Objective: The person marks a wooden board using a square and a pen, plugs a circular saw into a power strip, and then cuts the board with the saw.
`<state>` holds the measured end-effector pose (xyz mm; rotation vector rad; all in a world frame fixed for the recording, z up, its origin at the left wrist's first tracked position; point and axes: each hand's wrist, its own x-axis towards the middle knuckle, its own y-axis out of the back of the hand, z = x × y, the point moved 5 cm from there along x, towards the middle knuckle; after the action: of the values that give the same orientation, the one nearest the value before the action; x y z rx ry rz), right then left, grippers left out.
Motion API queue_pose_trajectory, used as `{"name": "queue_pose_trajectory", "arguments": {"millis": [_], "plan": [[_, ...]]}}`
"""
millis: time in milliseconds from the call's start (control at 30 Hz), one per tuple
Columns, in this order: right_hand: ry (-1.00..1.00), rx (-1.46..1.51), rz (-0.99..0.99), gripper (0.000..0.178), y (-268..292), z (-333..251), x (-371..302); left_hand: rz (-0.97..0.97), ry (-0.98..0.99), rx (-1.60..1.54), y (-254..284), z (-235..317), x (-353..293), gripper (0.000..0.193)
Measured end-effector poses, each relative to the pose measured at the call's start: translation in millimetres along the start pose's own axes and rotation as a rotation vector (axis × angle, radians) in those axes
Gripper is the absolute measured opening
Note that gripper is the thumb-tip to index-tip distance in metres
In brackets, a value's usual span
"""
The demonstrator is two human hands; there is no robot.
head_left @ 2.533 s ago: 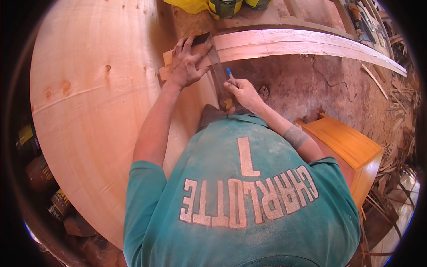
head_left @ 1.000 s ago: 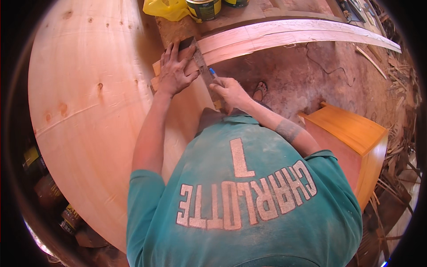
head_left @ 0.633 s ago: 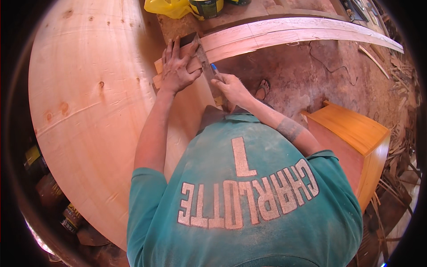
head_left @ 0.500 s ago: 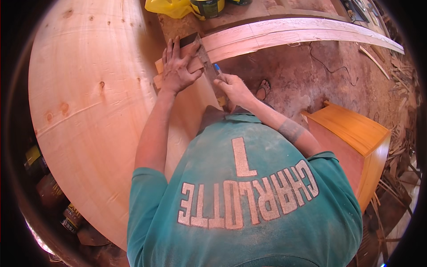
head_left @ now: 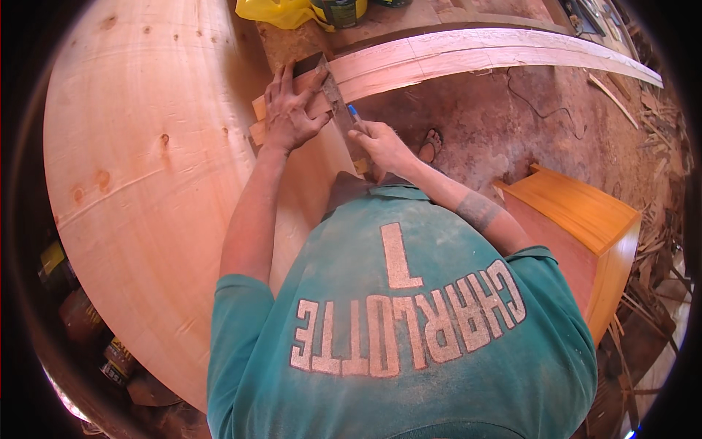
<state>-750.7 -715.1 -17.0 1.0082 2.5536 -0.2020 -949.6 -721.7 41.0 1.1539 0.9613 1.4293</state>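
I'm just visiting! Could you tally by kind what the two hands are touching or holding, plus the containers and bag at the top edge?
Pale wood strips, under the left hand: 2
Carpenter's square: 1
Blue-tipped pen, in the right hand: 1
Dark containers, partly cut off: 2
Yellow bag: 1
Total: 7
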Motion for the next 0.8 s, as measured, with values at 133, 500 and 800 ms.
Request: {"name": "queue_pose_trajectory", "arguments": {"millis": [133, 500, 800], "plan": [[-0.023, -0.09, -0.021, 0.036, -1.5, 0.1, 2.0, -0.017, 0.016, 0.021, -2.2, -1.7, 0.3, 0.083], [-0.043, -0.034, -0.014, 0.032, 4.7, -8.7, -4.4, -0.025, 0.039, 0.02, -3.4, -3.0, -1.3, 0.082], [-0.042, -0.06, -0.049, 0.032, 0.2, -13.9, -1.5, 0.003, 0.03, 0.033, -4.1, -1.7, 0.4, 0.081]]}}
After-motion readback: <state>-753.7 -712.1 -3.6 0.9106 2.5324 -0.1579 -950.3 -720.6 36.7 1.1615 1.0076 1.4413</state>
